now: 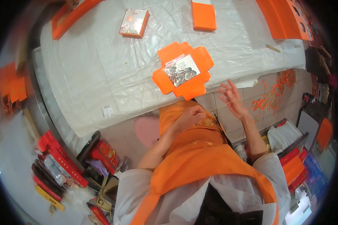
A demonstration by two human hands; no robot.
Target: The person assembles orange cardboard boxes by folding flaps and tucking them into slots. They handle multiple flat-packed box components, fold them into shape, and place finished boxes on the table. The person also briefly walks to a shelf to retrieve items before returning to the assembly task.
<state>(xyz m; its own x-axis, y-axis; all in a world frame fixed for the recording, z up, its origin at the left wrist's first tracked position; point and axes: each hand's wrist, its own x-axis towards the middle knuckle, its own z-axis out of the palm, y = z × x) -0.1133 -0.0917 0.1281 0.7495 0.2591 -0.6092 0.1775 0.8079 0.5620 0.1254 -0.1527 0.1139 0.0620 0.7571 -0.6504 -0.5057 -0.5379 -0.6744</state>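
Observation:
My left hand [191, 117] is closed in front of the orange apron [210, 157], its fingers curled inward; what they hold, if anything, is too small to make out. To its right, my right hand [233, 100] is raised beside the table edge with fingers spread. A thin pale line crosses near its palm, too fine to identify. Just beyond both hands, an orange card sheet with rounded flaps [195, 92] lies unfolded at the table's near edge. On its middle sits a flat square piece [182, 71], white with a dark wavy mountain pattern. Neither hand touches the sheet.
White plastic sheeting covers the table [97, 75]. Farther back are a silver-topped orange box [134, 23], another orange box [204, 17], and large orange trays [283, 18]. Orange scraps [268, 103] litter the tiled floor. Red packaging [65, 161] crowds the lower left.

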